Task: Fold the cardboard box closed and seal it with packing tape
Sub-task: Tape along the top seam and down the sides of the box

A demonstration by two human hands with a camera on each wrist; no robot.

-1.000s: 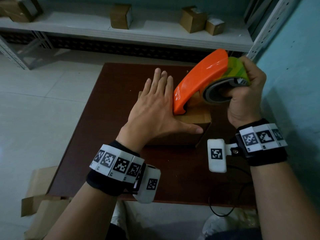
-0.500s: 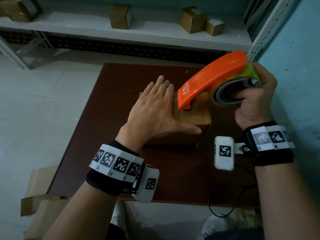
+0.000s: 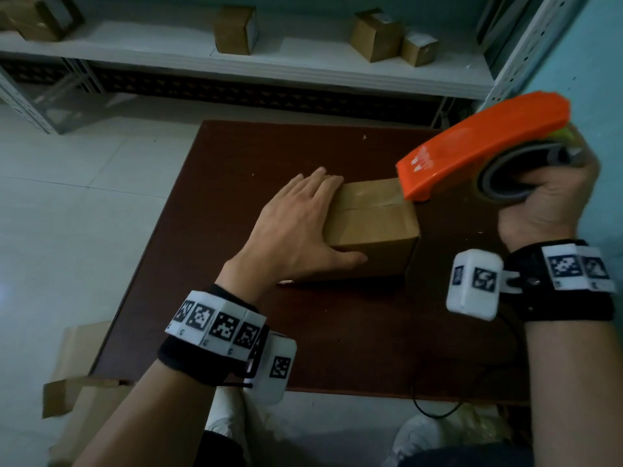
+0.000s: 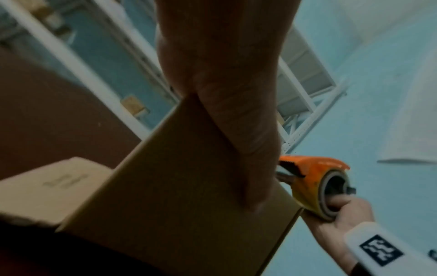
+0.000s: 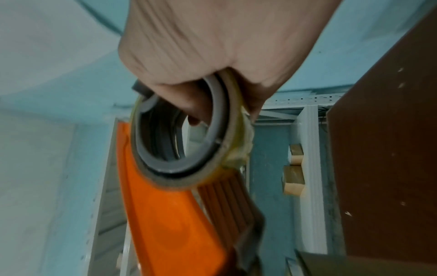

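A small brown cardboard box (image 3: 374,227) sits on the dark brown table (image 3: 337,335) with its top flaps folded down and a seam across the top. My left hand (image 3: 296,227) lies on the box's left part, fingers straight over the top and thumb along the front face (image 4: 189,186). My right hand (image 3: 546,203) grips an orange tape dispenser (image 3: 482,143) through its grey roll core (image 5: 179,142). The dispenser's nose is at the box's far right top edge. In the left wrist view the dispenser (image 4: 314,168) sits just past the box's corner.
A white shelf (image 3: 303,65) behind the table carries several small cardboard boxes (image 3: 236,28). A blue wall (image 3: 600,62) stands close on the right. Flattened cardboard (image 3: 77,365) lies on the floor at the near left. A black cable (image 3: 435,411) hangs off the table's near edge.
My right hand has drawn the dispenser rightward across the box top, from beside my left hand to the right edge. My left hand slid left, uncovering most of the top.
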